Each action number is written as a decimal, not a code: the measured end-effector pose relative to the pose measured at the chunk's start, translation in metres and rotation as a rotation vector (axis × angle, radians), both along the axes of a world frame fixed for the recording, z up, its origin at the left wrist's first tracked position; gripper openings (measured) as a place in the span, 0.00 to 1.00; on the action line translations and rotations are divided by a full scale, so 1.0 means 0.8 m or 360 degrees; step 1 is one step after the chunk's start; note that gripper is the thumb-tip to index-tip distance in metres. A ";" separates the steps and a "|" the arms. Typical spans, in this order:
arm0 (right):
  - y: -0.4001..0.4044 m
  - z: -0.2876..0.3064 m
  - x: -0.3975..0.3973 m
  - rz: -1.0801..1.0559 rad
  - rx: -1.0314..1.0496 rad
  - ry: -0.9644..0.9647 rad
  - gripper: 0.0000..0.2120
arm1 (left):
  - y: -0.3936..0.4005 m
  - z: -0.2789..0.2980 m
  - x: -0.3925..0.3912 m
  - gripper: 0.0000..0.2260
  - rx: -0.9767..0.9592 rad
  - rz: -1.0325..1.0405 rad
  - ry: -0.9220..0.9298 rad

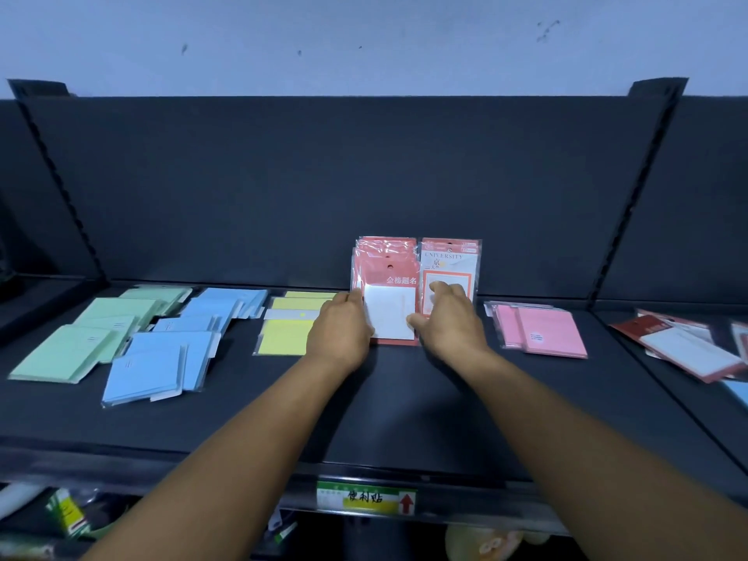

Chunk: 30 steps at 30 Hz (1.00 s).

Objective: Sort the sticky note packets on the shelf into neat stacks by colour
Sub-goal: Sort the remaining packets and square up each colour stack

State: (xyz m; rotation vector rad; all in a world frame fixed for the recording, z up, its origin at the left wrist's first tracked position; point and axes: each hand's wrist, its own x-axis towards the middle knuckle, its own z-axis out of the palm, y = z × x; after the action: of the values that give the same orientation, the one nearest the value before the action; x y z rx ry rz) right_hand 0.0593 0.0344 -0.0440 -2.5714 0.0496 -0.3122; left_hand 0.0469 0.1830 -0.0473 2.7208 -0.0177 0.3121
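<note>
Red-backed packets squared up on the shelf [404, 398]

The front red packet [390, 305] is pinched at its left edge by the left hand [338, 332] and at its right edge by the right hand [449, 317]

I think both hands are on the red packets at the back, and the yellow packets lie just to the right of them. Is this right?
Not quite. In the head view both hands, left hand and right hand, are on the red packets, but the yellow packets lie to their left; the pink packets lie to the right.
</note>
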 end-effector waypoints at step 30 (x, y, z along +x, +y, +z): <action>-0.310 0.022 -0.140 -0.0140 -0.0520 0.0174 0.28 | -0.307 0.023 -0.088 0.31 0.0244 -0.0736 -0.0026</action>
State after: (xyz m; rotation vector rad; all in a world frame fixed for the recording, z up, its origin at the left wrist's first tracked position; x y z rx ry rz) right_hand -0.0529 -0.2133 -0.0261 -2.9151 0.1650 -0.2270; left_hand -0.0231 -0.0627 -0.0292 2.7573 -0.6886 0.2011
